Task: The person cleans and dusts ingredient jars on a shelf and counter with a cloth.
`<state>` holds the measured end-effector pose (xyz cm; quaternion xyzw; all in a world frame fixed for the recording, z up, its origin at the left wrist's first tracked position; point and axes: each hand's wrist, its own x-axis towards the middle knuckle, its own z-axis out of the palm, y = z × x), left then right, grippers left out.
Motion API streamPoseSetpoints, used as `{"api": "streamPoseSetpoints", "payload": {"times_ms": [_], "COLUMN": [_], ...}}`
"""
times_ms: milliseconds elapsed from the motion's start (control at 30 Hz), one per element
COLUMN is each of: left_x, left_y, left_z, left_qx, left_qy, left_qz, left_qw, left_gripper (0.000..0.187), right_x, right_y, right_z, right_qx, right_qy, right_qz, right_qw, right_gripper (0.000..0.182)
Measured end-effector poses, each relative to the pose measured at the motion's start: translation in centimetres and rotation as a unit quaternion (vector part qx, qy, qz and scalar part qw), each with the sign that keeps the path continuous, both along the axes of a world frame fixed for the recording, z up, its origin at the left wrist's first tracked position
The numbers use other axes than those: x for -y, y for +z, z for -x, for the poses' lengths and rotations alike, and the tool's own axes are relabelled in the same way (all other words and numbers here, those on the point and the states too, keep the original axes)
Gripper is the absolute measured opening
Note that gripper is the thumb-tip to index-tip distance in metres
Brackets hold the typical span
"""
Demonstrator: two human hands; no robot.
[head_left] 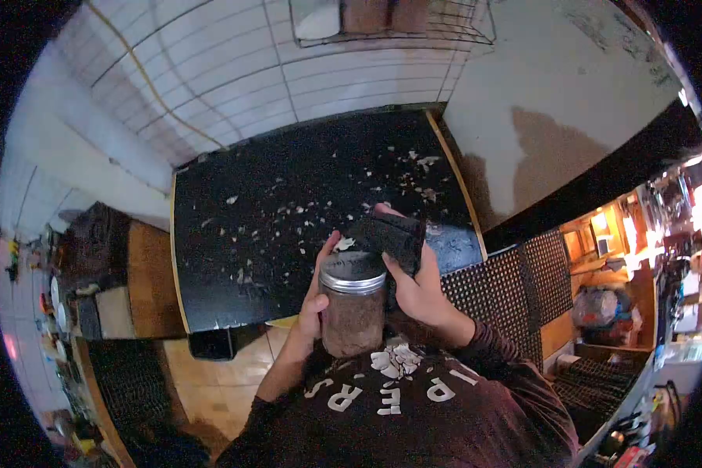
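Note:
My left hand [317, 298] is wrapped round the side of a glass jar [352, 321] with a silver screw band and a dark top. The jar stands upright close to my chest, its contents brownish. In my right hand [418, 287] is a folded dark cloth [390, 237], held just above and to the right of the lid and partly over its far edge. Below both hands is the dark printed shirt [437, 413]. A black table [265, 195] lies beyond them, with many pale flakes [300, 209] scattered on it.
A wire rack [394, 37] hangs on the tiled wall behind the table. Woven dark seats [507, 292] are at the right, near cluttered shelves [600, 308]. At the left stands a brown wooden piece of furniture [152, 273]. A yellowish cord [144, 78] runs down the wall.

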<state>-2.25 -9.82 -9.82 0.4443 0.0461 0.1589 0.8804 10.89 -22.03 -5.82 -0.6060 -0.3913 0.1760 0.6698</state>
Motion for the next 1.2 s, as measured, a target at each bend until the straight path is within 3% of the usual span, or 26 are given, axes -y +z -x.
{"api": "streamPoseSetpoints", "payload": {"times_ms": [33, 100, 133, 167, 233, 300, 333, 367, 433, 500, 567, 633, 700, 733, 767, 800, 833, 900, 967, 1000, 1033, 1067, 1100, 1133, 1167, 1200], "left_x": [0.4, 1.0, 0.9, 1.4, 0.0, -1.0, -1.3, -1.0, -0.4, -0.4, -0.8, -0.5, -0.4, -0.4, -0.3, 2.2, 1.4, 2.7, 4.1, 4.0, 4.5, 5.0, 5.5, 5.6, 5.8, 6.6], "left_y": [0.3, 0.8, 0.2, 1.5, 1.9, 3.6, 3.9, 3.7, 2.6, 2.1, 1.9, 1.6, 1.6, 1.8, 2.0, 6.2, 5.6, 7.2, 8.5, 8.2, 9.3, 10.2, 10.9, 11.5, 12.1, 13.5], "left_z": [-0.5, -1.5, -2.0, -3.5, -4.5, -5.2, -5.8, -6.5, -7.8, -9.2, -11.1, -12.8, -14.6, -15.4, -16.1, -16.4, -17.2, -19.8, -22.4, -23.8, -25.0, -26.6, -28.2, -29.7, -31.3, -32.7], "left_qx": [0.004, -0.039, 0.015, -0.007, 0.024, 0.030, -0.031, -0.030, 0.085, 0.104, 0.140, 0.171, 0.203, 0.215, 0.224, 0.114, 0.050, 0.051, 0.055, 0.100, 0.149, 0.119, 0.086, 0.075, 0.064, 0.045], "left_qy": [-0.009, 0.075, 0.056, 0.132, 0.132, 0.139, 0.175, 0.170, 0.058, 0.053, 0.047, 0.041, 0.038, 0.035, 0.034, 0.112, 0.103, 0.138, 0.161, 0.133, 0.076, 0.104, 0.132, 0.123, 0.112, 0.121], "left_qz": [-0.007, 0.113, 0.136, 0.148, 0.131, 0.054, 0.044, 0.043, 0.085, 0.093, 0.114, 0.141, 0.165, 0.173, 0.183, 0.267, 0.202, 0.122, 0.049, -0.011, -0.033, -0.040, -0.046, -0.062, -0.079, -0.071], "left_qw": [1.000, 0.990, 0.989, 0.980, 0.982, 0.988, 0.983, 0.984, 0.991, 0.989, 0.982, 0.974, 0.965, 0.961, 0.957, 0.950, 0.973, 0.982, 0.984, 0.986, 0.985, 0.987, 0.987, 0.988, 0.989, 0.989], "left_gripper": [0.105, 0.081, 0.064, 0.062, 0.058, 0.056, 0.061, 0.061, 0.060, 0.060, 0.062, 0.063, 0.064, 0.065, 0.066, 0.070, 0.070, 0.069, 0.069, 0.070, 0.069, 0.067, 0.067, 0.066, 0.065, 0.066], "right_x": [0.2, 0.2, 0.4, 0.6, 1.7, 3.0, 3.3, 3.1, 2.3, 1.1, 0.4, 0.3, 0.5, 1.7, 2.8, 4.1, 5.5, 8.2, 10.6, 11.6, 12.8, 13.5, 14.8, 15.7, 16.8, 17.5], "right_y": [-0.4, 0.6, 1.5, 2.3, 2.6, 2.9, 2.8, 3.5, 6.1, 7.6, 8.9, 9.2, 9.7, 10.5, 10.0, 9.0, 8.0, 6.1, 2.5, 0.6, -1.5, -2.9, -3.8, -8.7, -10.0, -12.7], "right_z": [0.0, 0.5, 1.2, 1.8, 2.3, 2.5, 2.9, 2.6, 1.7, -0.2, -2.7, -4.5, -6.2, -7.3, -8.4, -9.3, -10.4, -12.6, -13.8, -13.3, -12.7, -13.3, -15.7, -17.0, -18.0, -19.3], "right_qx": [0.018, 0.036, 0.091, 0.144, 0.128, 0.415, 0.494, 0.494, 0.529, 0.550, 0.497, 0.502, 0.521, 0.487, 0.486, 0.448, 0.408, 0.395, 0.334, 0.336, 0.135, -0.072, -0.043, -0.004, -0.094, -0.091], "right_qy": [-0.035, -0.081, -0.067, -0.052, -0.056, 0.092, 0.099, 0.095, 0.091, 0.035, -0.007, -0.024, -0.002, 0.065, 0.063, 0.118, 0.176, 0.172, 0.053, 0.060, 0.038, 0.016, 0.028, -0.024, -0.047, -0.048], "right_qz": [-0.011, -0.028, -0.005, 0.019, 0.053, 0.175, 0.183, 0.185, 0.225, 0.229, 0.207, 0.181, 0.083, 0.075, 0.071, 0.015, -0.039, -0.094, -0.103, -0.105, -0.133, -0.152, -0.049, 0.043, 0.213, 0.235], "right_qw": [0.999, 0.996, 0.994, 0.988, 0.989, 0.888, 0.844, 0.845, 0.813, 0.802, 0.842, 0.846, 0.850, 0.868, 0.869, 0.886, 0.895, 0.897, 0.935, 0.934, 0.981, 0.986, 0.997, 0.999, 0.971, 0.967], "right_gripper": [0.046, 0.050, 0.054, 0.059, 0.070, 0.078, 0.082, 0.082, 0.079, 0.069, 0.057, 0.051, 0.046, 0.046, 0.046, 0.045, 0.044, 0.041, 0.045, 0.045, 0.048, 0.051, 0.049, 0.037, 0.033, 0.033]}}
